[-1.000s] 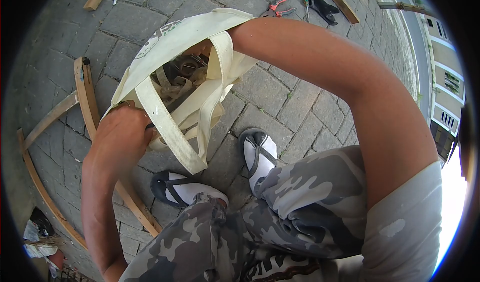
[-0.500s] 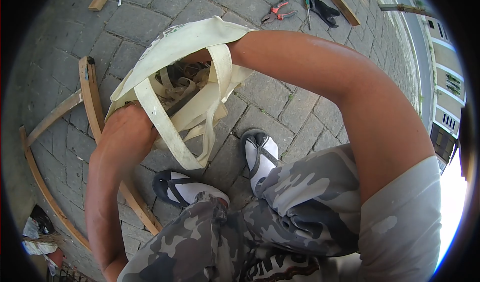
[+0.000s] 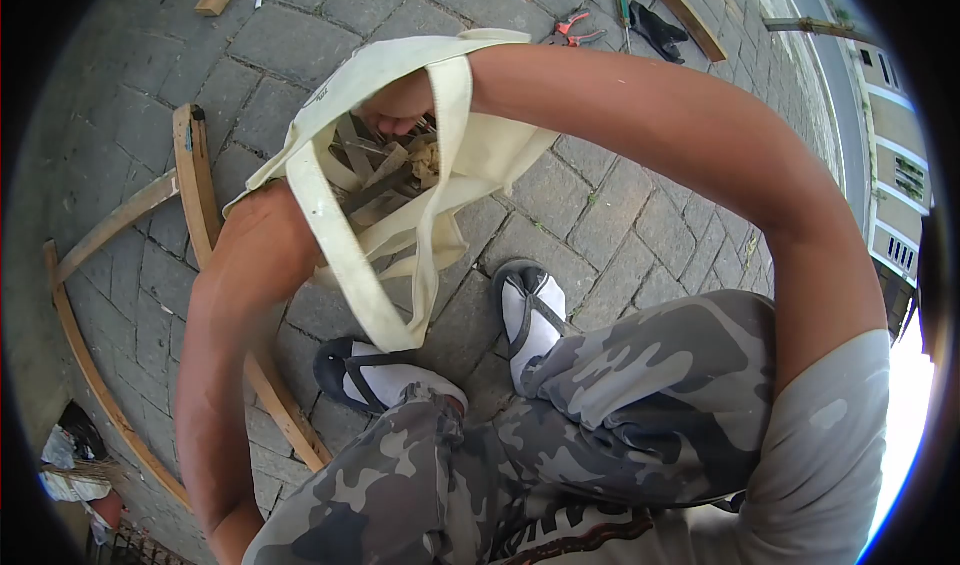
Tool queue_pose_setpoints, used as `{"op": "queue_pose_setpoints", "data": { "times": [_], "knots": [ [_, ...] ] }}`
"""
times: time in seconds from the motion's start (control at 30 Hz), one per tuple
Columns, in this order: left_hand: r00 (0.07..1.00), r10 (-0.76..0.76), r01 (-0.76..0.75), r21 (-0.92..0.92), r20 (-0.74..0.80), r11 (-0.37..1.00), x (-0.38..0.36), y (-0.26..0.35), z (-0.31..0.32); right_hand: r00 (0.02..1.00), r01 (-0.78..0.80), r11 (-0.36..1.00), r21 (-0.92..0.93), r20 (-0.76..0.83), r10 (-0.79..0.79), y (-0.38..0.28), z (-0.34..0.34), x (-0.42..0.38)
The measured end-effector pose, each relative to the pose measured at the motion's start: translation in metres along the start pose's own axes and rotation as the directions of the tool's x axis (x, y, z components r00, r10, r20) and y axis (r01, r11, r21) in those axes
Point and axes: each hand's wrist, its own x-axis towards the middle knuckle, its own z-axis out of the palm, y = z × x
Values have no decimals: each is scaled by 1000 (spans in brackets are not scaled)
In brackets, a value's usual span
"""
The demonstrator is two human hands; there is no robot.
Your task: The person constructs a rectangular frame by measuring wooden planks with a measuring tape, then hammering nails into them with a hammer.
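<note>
A cream cloth tote bag (image 3: 340,70) hangs above the paving, its mouth gaping toward me and its two straps drooping. Inside it is a jumble of pale strips, a flat greyish piece and a crumpled yellowish bit (image 3: 425,163). My left hand (image 3: 268,227) is at the bag's left edge, its fingers hidden by the cloth. Through the right strap reaches my right arm, and my right hand (image 3: 405,105) is inside the mouth. Its visible fingers are curled over the contents; what they grip is hidden.
Wooden pieces (image 3: 195,180) lie on the left paving, one of them running behind my left arm. Red-handled pliers (image 3: 575,30), a green-handled screwdriver (image 3: 624,20) and a black item (image 3: 655,30) lie beyond my right arm, near another wooden bar (image 3: 680,10). My feet stand below the bag.
My right hand has shifted within the bag, so its curled fingers now show. The bag's mouth gapes wider, exposing more contents. My right elbow has moved outward to the right.
</note>
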Motion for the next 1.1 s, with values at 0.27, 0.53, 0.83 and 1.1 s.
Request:
{"op": "queue_pose_setpoints", "data": {
  "times": [0.27,0.53,0.83,1.1],
  "knots": [
    [996,83,-83,3,-27,997,53,-34,-33,967,217,972,90,121,-226,-75,-20,-119],
    [958,23,-9,51,-284,999,103,-81,-62,831,518,755,402,-445,-333,-58,-73,-171],
    [884,280,-351,-135,-375,927,57,-86,-51,767,591,446,672,-640,-54,70,-59,-170],
    [969,-131,95,-174,-208,980,-39,-16,-137,692,595,291,749,-662,287,149,-38,-156]
  ]
}}
